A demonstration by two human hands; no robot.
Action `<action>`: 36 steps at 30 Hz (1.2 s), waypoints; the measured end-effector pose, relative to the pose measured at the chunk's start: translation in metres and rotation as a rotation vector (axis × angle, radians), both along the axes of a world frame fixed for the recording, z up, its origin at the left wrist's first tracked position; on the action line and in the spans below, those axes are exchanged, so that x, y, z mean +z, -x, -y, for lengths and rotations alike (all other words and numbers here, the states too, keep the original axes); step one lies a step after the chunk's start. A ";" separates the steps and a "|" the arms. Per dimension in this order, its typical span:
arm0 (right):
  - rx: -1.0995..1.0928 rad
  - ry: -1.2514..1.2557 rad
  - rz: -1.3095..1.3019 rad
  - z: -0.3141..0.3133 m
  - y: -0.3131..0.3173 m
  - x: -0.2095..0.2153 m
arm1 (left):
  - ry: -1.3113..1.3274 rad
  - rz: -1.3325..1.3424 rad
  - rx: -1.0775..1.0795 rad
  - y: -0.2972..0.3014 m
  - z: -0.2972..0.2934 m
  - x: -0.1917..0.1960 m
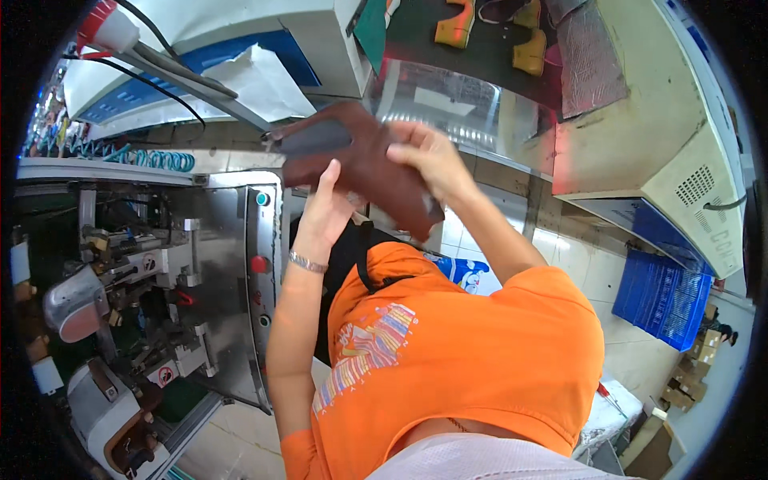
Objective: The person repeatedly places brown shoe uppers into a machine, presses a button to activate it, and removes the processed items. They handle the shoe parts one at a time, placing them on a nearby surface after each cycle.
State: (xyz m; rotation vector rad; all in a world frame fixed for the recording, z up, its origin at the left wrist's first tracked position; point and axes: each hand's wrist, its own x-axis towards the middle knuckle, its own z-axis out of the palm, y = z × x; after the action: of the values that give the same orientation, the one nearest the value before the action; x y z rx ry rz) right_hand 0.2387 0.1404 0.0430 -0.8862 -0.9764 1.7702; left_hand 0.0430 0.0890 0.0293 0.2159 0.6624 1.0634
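A brown leather shoe upper [370,164] with a grey lining showing in its opening is held up in front of my chest, slightly blurred. Its lower left edge is gripped by my left hand [324,214], the thumb pressed on the leather and the other fingers hidden behind it. On the other side, my right hand [428,160] pinches the upper right edge, thumb on the near face. Yellow shoe pieces [454,28] lie on a dark conveyor belt [500,72] beyond my hands.
At the left stands a metal machine [220,280] with shoe-shaped forms [84,308] and a red button [258,265]. A beige machine housing [656,120] flanks the belt at the right. Below it sits a blue crate [662,298]. A metal bar [196,84] slants across the upper left.
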 end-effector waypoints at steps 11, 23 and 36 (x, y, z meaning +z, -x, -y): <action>-0.695 -0.612 0.315 -0.417 -0.104 -0.003 | 0.098 -0.789 0.004 0.057 0.042 -0.002; -0.326 -0.777 1.354 -0.335 -0.185 -0.184 | -0.032 -0.896 0.368 0.097 0.101 0.032; 0.449 -0.303 2.017 -0.130 -0.160 -0.259 | -0.784 -0.355 -0.147 -0.018 0.089 0.177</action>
State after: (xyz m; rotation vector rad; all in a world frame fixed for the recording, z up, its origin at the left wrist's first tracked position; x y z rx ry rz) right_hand 0.3988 0.2706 -0.2159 -2.3291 -2.6275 0.3397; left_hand 0.0606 -0.0002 0.2064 1.1348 0.5021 1.1097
